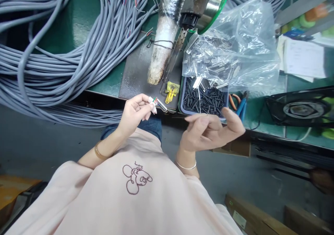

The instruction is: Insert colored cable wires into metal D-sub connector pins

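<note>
My left hand [137,110] is closed in a pinch on a small multi-pin connector [162,106] with green and red wire ends and a white wrap at its back. The connector lies just in front of the bench edge. To its right, my right hand [208,129] has thumb and fingertips together where a thin silvery solder wire [199,97] comes down; the other fingers are bent outward. A soldering iron [177,50] points down above my left hand, beside a white wrapped rod [160,54]. Near the connector sits a yellow clip [171,91].
Grey cables [78,64] with stripped ends cover the left bench. A blue bin [181,101] holds black sleeves [203,99]; a plastic bag [250,37] of connectors lies over it. A green-rimmed spool [215,10], pliers [242,106], a fan [302,108] and papers [304,57] are also there.
</note>
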A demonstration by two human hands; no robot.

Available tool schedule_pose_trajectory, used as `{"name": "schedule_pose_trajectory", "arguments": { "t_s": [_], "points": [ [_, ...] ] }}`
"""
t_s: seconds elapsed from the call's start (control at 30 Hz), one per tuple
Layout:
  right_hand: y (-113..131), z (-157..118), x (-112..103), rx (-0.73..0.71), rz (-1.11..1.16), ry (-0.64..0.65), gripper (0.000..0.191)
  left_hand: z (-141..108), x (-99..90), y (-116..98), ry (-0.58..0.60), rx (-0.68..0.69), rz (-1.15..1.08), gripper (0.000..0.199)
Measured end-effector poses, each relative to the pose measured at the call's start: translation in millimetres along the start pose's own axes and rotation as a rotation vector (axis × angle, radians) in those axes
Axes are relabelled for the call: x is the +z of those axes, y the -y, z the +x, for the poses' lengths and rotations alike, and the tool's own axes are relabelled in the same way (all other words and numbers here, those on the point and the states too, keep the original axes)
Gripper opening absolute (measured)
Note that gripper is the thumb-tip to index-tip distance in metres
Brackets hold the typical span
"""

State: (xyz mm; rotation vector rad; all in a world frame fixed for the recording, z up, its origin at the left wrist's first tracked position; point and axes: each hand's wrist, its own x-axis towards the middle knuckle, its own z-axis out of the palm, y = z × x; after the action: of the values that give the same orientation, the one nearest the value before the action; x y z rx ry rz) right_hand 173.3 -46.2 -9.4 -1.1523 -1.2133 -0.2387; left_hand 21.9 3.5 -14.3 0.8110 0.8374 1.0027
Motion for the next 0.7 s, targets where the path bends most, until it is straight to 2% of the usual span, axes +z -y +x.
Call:
{"name": "schedule_pose_trajectory", "arguments": {
  "t_s": [0.07,0.17,0.3,0.43,0.7],
  "points": [
    [-1,-2,-3,0.045,-0.039,0.092,0.027,0,0.7,0,-0.02,0.015,-0.022,0.015],
    [0,-9,-6,0.108,-0.096,0.293,0.016,0,1.9,-2,-0.04,0.03,-0.037,0.017],
    [3,-17,0,0.213,-0.041,0.516,0.009,1,1.8,-4,-0.034,0.051,-0.026,0.02],
    [1,-20,9,0.299,-0.011,0.477,0.01,2,2.3,-3,-0.042,0.093,0.025,0.023],
    [-9,-14,15,0.106,-0.066,0.448,0.013,7,7.0,6,-0.1,0.165,0.061,0.03]
  ]
}}
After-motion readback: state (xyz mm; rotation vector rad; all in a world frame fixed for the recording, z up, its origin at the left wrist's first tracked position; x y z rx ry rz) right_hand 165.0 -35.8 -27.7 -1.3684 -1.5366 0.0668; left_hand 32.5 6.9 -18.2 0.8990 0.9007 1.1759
